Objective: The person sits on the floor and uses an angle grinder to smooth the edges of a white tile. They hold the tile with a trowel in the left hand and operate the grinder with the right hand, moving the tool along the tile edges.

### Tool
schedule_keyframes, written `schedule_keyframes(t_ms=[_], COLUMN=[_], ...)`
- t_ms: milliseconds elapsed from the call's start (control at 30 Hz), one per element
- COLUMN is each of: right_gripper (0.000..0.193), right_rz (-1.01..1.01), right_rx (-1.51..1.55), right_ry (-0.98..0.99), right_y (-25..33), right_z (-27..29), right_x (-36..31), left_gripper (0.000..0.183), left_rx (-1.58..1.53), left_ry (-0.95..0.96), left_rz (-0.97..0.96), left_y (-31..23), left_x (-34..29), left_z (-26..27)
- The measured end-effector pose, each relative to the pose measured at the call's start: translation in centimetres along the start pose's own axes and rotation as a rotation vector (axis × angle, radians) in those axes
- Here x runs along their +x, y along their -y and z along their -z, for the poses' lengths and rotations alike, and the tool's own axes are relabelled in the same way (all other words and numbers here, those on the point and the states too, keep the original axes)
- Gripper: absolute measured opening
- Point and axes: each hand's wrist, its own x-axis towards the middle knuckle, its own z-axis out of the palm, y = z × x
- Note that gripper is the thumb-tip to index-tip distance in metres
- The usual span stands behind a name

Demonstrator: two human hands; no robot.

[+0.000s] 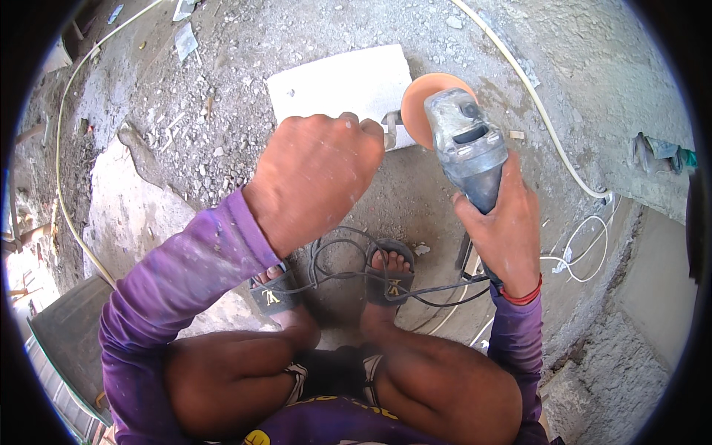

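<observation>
My right hand is wrapped round the body of a worn grey angle grinder, held up in front of me. An orange disc is fitted at the grinder's head. My left hand is closed in a fist with its back toward me. From its right side sticks out a short grey metal piece, its far end close to the disc; the fingers hide the rest. Behind my left hand, a flat white slab lies on the ground. Whether the disc touches the metal cannot be made out.
Black cord loops across my sandalled feet. A pale hose curves along the right, and another pale line bends down the left. Grit and rubble cover the ground. A dark container stands at lower left.
</observation>
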Motion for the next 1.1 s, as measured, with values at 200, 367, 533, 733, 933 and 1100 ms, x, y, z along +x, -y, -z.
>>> schedule_keyframes(t_ms=[200,367,533,733,933,1100], right_gripper=[0.054,0.053,0.052,0.052,0.053,0.052], right_rz=[0.003,-0.012,-0.025,-0.042,-0.011,-0.019], right_rx=[-0.004,0.079,0.093,0.093,0.114,0.12], right_ry=[-0.009,-0.01,-0.005,0.007,0.013,0.009], right_y=[0.13,-0.07,-0.66,-0.6,-0.28,-0.1], right_z=[0.17,0.26,0.46,0.79,0.4,0.77], right_x=[0.01,0.01,-0.02,-0.05,0.2,0.16], left_gripper=[0.022,0.021,0.012,0.022,0.028,0.021], left_rx=[0.083,0.107,0.106,0.121,0.175,0.22], left_ry=[-0.024,-0.038,-0.07,-0.075,-0.114,-0.145], left_rz=[-0.003,-0.011,-0.032,-0.046,-0.051,-0.037], left_y=[-0.06,0.16,-0.11,-0.16,-0.5,-0.55], left_x=[-0.06,-0.22,-0.1,-0.02,0.09,0.15], left_z=[-0.28,-0.6,-0.3,-0.38,-0.89,-0.73])
